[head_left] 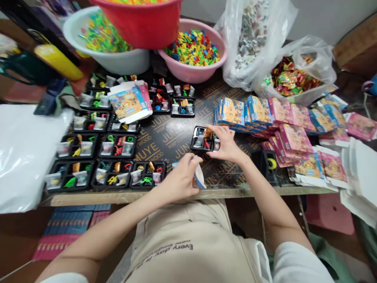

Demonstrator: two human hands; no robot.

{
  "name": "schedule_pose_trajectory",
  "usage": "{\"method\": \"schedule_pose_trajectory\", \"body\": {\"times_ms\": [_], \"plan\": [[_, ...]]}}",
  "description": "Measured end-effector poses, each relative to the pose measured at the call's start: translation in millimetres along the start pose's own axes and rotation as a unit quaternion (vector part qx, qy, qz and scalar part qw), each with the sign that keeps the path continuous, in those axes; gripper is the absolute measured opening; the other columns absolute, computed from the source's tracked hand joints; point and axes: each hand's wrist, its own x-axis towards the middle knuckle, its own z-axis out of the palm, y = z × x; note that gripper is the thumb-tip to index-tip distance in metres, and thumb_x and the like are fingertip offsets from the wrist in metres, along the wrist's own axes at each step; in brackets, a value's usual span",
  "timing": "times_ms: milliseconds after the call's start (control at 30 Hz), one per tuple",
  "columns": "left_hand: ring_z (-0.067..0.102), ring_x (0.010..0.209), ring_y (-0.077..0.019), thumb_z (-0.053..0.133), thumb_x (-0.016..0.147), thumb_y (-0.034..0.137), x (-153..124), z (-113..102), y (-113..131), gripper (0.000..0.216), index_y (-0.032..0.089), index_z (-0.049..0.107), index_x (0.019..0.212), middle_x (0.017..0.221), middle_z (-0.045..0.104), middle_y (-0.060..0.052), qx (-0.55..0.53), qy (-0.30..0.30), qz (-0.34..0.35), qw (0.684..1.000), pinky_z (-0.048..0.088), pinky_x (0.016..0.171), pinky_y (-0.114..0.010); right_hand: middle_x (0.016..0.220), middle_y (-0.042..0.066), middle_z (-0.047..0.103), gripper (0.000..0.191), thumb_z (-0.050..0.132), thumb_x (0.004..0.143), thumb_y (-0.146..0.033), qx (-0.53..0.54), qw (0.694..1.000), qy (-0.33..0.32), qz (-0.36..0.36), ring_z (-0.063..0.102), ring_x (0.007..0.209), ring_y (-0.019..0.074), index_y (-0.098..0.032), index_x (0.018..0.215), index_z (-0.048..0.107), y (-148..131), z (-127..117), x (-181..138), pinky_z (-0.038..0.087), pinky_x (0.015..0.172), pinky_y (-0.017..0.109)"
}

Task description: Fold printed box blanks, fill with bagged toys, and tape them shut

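Observation:
My right hand (225,145) is closed on the right side of a small black compartment tray (198,148), which holds a red piece, an orange wrapper and a small clear packet. Below and left of it, near the table's front edge, my left hand (185,175) grips a blue printed box (200,181) whose pale inside shows on the right; most of the box is hidden by the fingers. Tray and box are apart. Several filled black trays (114,175) stand in rows to the left of my left hand.
Along the back stand a red tub (141,23), a pale blue tub (118,59) and a pink tub (194,72) of small plastic pieces. Plastic bags (235,70) sit beside them. Blue and pink boxes (232,112) are stacked right, a black holder (268,163) nearby. Flat cartons (128,104) lie across trays.

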Motion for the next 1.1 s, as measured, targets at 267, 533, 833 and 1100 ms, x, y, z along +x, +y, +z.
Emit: {"method": "schedule_pose_trajectory", "body": {"times_ms": [267,533,833,1100], "plan": [[0.047,0.133,-0.0349,0.084,0.068,0.033,11.0,13.7,-9.1,0.119,0.021,0.003,0.154,0.146,0.038,-0.021,-0.012,0.101,0.013,0.995,0.045,0.107,-0.053,0.139,0.009,0.057,0.085,0.073,0.068,-0.040,0.001,0.998,0.045,0.039,0.048,0.120,0.0356,-0.029,0.147,0.043,-10.2,-44.2,-81.8,0.031,0.098,0.048],[0.047,0.135,-0.0364,0.078,0.071,0.046,20.5,37.2,-13.0,0.103,0.019,0.024,0.154,0.147,0.048,-0.020,0.022,0.039,0.035,0.998,0.026,0.118,-0.062,0.140,0.011,0.055,0.084,0.073,0.067,-0.035,-0.005,1.000,-0.012,0.007,0.048,0.122,0.0341,-0.027,0.145,0.043,-16.9,-18.9,-118.5,0.026,0.103,0.048],[0.051,0.127,-0.0382,0.072,0.067,0.043,28.3,41.9,-2.3,0.095,0.014,0.036,0.150,0.142,0.050,-0.022,0.086,-0.086,0.091,0.988,0.022,0.117,-0.064,0.141,0.011,0.053,0.094,0.074,0.068,-0.030,0.027,0.998,-0.061,-0.009,0.045,0.124,0.0334,-0.030,0.153,0.035,-12.0,1.1,-126.0,0.025,0.107,0.051],[0.051,0.119,-0.0369,0.069,0.066,0.042,36.0,51.0,3.1,0.084,0.008,0.048,0.139,0.134,0.054,-0.022,0.103,-0.059,0.083,0.989,0.038,0.105,-0.052,0.152,0.013,0.043,0.097,0.079,0.072,-0.043,0.073,0.997,-0.025,0.012,0.040,0.137,0.0370,-0.032,0.156,0.030,-5.0,16.3,-131.4,0.025,0.113,0.056]]}}
